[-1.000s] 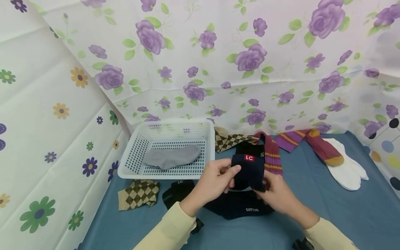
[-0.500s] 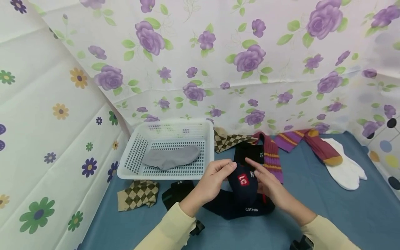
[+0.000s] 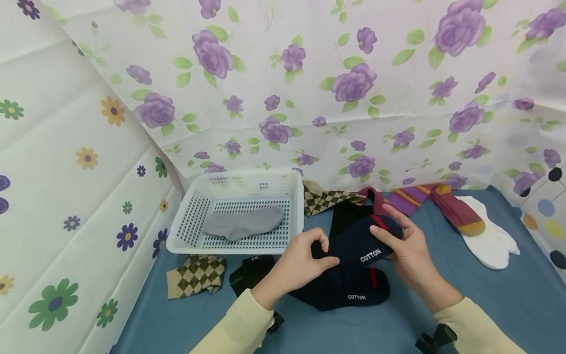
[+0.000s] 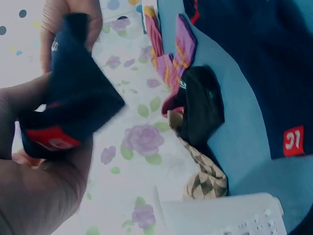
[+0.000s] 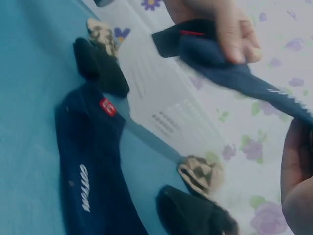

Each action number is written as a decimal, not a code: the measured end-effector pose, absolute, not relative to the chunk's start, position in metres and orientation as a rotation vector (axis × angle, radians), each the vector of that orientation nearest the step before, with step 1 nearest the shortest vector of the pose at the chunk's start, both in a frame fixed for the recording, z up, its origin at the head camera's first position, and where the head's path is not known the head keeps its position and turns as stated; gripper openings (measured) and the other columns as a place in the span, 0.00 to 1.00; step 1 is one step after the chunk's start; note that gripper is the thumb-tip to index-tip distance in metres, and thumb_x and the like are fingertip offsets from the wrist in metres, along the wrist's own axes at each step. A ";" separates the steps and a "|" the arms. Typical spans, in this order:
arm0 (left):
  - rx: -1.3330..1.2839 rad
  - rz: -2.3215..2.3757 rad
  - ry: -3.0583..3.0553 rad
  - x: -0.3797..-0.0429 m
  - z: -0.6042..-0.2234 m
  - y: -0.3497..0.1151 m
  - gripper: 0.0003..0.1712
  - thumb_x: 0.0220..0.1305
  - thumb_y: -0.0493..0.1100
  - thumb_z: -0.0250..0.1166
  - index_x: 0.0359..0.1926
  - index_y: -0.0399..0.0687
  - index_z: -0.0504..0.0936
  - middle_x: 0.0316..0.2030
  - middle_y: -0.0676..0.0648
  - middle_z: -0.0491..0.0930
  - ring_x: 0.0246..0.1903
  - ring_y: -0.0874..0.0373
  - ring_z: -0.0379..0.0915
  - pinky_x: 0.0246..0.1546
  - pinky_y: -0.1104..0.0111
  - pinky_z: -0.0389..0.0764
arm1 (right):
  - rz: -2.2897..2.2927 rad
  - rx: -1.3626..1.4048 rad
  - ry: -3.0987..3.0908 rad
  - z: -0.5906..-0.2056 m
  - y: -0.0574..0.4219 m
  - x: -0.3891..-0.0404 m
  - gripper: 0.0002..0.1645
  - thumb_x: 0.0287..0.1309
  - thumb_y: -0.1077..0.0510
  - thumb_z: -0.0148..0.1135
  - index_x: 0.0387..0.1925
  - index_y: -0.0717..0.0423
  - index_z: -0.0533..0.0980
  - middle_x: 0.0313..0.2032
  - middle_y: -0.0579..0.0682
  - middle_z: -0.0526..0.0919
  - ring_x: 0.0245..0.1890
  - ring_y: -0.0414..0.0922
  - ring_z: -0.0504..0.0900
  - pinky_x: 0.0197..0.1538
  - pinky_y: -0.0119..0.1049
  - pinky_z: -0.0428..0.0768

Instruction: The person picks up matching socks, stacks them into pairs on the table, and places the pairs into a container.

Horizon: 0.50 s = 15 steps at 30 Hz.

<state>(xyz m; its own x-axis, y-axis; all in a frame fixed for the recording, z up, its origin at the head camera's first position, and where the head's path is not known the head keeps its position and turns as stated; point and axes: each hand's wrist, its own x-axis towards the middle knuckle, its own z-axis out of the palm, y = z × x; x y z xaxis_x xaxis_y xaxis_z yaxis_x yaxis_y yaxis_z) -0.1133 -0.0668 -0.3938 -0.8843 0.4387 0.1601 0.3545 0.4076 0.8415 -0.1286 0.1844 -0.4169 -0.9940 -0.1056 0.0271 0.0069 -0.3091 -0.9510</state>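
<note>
A navy sock (image 3: pixel 353 241) with a red stripe and white "COTTON" lettering is stretched between both hands above the cloth. My left hand (image 3: pixel 302 263) pinches its cuff end; the red label there shows in the left wrist view. At the toe end, my right hand (image 3: pixel 413 255) holds it with the thumb on top and fingers behind. Beneath them a matching navy sock (image 3: pixel 369 290) lies flat on the blue cloth (image 3: pixel 442 295), partly covered by the held one. In the right wrist view that lying sock (image 5: pixel 88 161) shows its red label.
A white basket (image 3: pixel 174 241) with a grey sock (image 3: pixel 243 221) inside stands left of the hands. Around lie checkered socks (image 3: pixel 196 275) (image 3: pixel 331 199), black socks (image 3: pixel 252 270) (image 3: pixel 347 216), striped maroon and purple socks (image 3: pixel 411 199) and white socks (image 3: pixel 491 236). Floral sheets (image 3: pixel 309 98) hang behind.
The held navy sock has turned from cuff label facing up to lying sideways, with its lettering showing. My right hand has moved right to the toe end; the left stays near its place.
</note>
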 end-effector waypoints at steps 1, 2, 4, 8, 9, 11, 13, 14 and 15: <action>0.707 1.464 2.575 -0.113 -0.394 -0.068 0.13 0.57 0.48 0.67 0.35 0.58 0.69 0.28 0.52 0.69 0.16 0.59 0.61 0.24 0.69 0.70 | -2.451 -0.148 1.852 -0.416 0.187 -0.128 0.37 0.58 0.64 0.60 0.68 0.48 0.59 0.54 0.52 0.74 0.48 0.46 0.77 0.40 0.43 0.78; 0.684 1.425 2.587 -0.113 -0.395 -0.070 0.14 0.58 0.46 0.66 0.40 0.60 0.69 0.33 0.53 0.70 0.19 0.60 0.64 0.28 0.69 0.72 | -2.410 -0.173 1.922 -0.416 0.188 -0.128 0.37 0.57 0.63 0.61 0.67 0.50 0.61 0.57 0.52 0.71 0.52 0.44 0.73 0.42 0.42 0.77; 0.637 1.378 2.586 -0.111 -0.395 -0.074 0.19 0.59 0.43 0.65 0.48 0.62 0.68 0.40 0.56 0.70 0.29 0.63 0.69 0.39 0.68 0.73 | -2.338 -0.209 2.034 -0.418 0.191 -0.127 0.35 0.55 0.63 0.64 0.64 0.54 0.64 0.60 0.52 0.67 0.55 0.44 0.70 0.44 0.39 0.76; 0.577 1.330 2.601 -0.109 -0.397 -0.083 0.21 0.61 0.39 0.63 0.52 0.64 0.69 0.44 0.59 0.70 0.42 0.66 0.68 0.46 0.67 0.71 | -2.275 -0.219 2.152 -0.424 0.199 -0.125 0.31 0.52 0.63 0.66 0.58 0.62 0.66 0.53 0.53 0.71 0.49 0.45 0.74 0.45 0.36 0.76; 0.564 1.336 2.600 -0.109 -0.397 -0.085 0.20 0.61 0.39 0.63 0.51 0.64 0.71 0.44 0.59 0.72 0.41 0.67 0.69 0.44 0.68 0.72 | -2.290 -0.210 2.129 -0.425 0.201 -0.125 0.31 0.52 0.64 0.65 0.57 0.63 0.65 0.50 0.53 0.73 0.46 0.46 0.76 0.44 0.38 0.76; 0.526 1.362 2.582 -0.110 -0.398 -0.090 0.16 0.61 0.40 0.62 0.48 0.62 0.75 0.35 0.57 0.76 0.30 0.65 0.73 0.35 0.68 0.75 | -2.287 -0.194 2.126 -0.427 0.207 -0.125 0.31 0.53 0.64 0.65 0.57 0.63 0.64 0.48 0.52 0.75 0.45 0.46 0.77 0.44 0.38 0.76; 0.487 1.382 2.595 -0.112 -0.398 -0.094 0.12 0.62 0.41 0.63 0.46 0.60 0.78 0.27 0.54 0.77 0.22 0.63 0.72 0.26 0.68 0.75 | -2.252 -0.187 2.148 -0.428 0.212 -0.125 0.31 0.54 0.64 0.64 0.59 0.61 0.65 0.50 0.52 0.76 0.47 0.46 0.77 0.44 0.38 0.76; 0.464 1.392 2.613 -0.113 -0.398 -0.096 0.11 0.61 0.42 0.63 0.45 0.59 0.79 0.24 0.54 0.76 0.19 0.62 0.71 0.23 0.68 0.75 | -2.208 -0.188 2.187 -0.428 0.214 -0.125 0.31 0.54 0.62 0.64 0.60 0.60 0.65 0.52 0.50 0.75 0.50 0.43 0.75 0.47 0.36 0.75; 0.440 1.398 2.639 -0.113 -0.398 -0.097 0.10 0.61 0.43 0.64 0.45 0.57 0.79 0.23 0.54 0.76 0.18 0.61 0.70 0.21 0.68 0.74 | -2.166 -0.186 2.214 -0.428 0.216 -0.125 0.31 0.54 0.61 0.64 0.60 0.58 0.66 0.53 0.50 0.75 0.51 0.42 0.74 0.47 0.35 0.75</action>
<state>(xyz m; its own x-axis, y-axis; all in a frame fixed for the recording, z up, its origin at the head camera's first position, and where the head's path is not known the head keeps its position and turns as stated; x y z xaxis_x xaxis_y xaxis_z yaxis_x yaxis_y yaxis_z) -0.1133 -0.0972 -0.3981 -0.9501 0.3108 0.0268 0.1968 0.5304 0.8246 -0.1250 0.2159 -0.4281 -0.9921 -0.1123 0.0559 -0.0584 0.0190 -0.9981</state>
